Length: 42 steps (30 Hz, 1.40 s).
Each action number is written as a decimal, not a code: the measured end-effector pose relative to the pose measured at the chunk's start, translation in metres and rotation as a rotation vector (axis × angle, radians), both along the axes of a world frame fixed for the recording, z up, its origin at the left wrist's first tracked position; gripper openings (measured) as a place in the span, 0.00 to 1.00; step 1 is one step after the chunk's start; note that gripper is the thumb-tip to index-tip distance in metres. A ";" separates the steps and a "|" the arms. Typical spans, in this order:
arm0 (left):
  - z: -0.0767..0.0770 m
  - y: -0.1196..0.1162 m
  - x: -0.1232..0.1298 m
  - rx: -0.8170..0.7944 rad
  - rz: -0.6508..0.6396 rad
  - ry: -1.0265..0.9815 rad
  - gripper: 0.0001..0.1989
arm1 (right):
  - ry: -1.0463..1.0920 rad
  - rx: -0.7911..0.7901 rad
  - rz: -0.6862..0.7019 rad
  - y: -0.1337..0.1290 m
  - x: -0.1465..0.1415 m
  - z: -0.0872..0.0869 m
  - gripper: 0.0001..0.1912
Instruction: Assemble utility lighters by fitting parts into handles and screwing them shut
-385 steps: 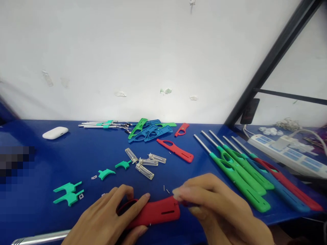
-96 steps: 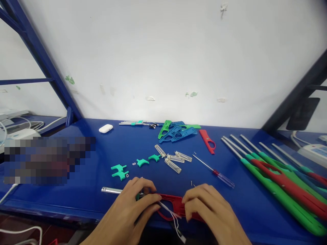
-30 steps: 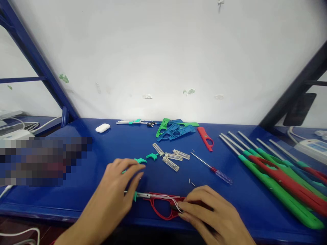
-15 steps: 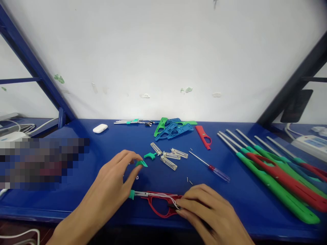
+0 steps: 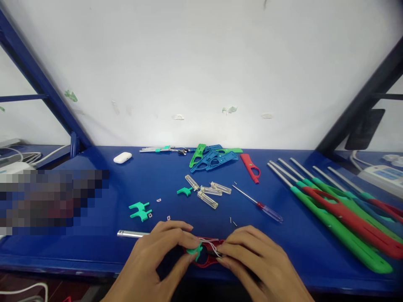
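Trigger (image 5: 195,251), green, pinched between thumb and fingertips of left hand (image 5: 153,252), at the finger loop of red handle (image 5: 213,260) near front edge of blue table (image 5: 103,197). Right hand (image 5: 255,252) closed on the handle, fingertips at white wires (image 5: 215,250) — exact contact partly hidden. Metal tube (image 5: 130,234) projects leftward past left hand. Two screws (image 5: 231,220) lie just beyond right hand; screwdriver (image 5: 260,205) and clear tanks (image 5: 208,200) farther back.

Six long lighters (image 5: 349,219) right of the right grip (image 5: 253,253). Beyond both grips: four clear tanks (image 5: 208,200), three tiny screws (image 5: 231,220), one screwdriver (image 5: 270,212). Four green triggers (image 5: 197,251): one in the left grip (image 5: 166,249), three beyond it, with three white plates (image 5: 158,200) and one white case (image 5: 122,157). Two red shells (image 5: 247,162): one between the grips, one beyond. Piled blue and green shells (image 5: 228,158) overlap too much to count.
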<state>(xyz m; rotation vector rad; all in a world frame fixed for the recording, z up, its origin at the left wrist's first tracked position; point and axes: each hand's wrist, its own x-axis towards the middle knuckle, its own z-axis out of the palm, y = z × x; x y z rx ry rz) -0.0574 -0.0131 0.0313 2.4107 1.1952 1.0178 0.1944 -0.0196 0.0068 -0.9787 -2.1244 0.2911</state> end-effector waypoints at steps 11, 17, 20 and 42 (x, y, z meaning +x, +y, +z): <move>0.020 -0.003 -0.006 0.384 0.014 0.394 0.15 | 0.022 -0.045 -0.010 -0.002 0.002 -0.004 0.14; 0.018 0.005 -0.004 0.418 -0.016 0.395 0.16 | 0.023 -0.036 -0.006 -0.002 0.000 0.000 0.15; 0.011 0.005 -0.004 0.411 -0.013 0.455 0.19 | 0.011 -0.037 -0.012 -0.003 0.000 0.000 0.15; -0.005 0.002 0.005 0.310 -0.015 0.443 0.19 | 0.096 -0.072 0.013 0.001 0.001 0.002 0.14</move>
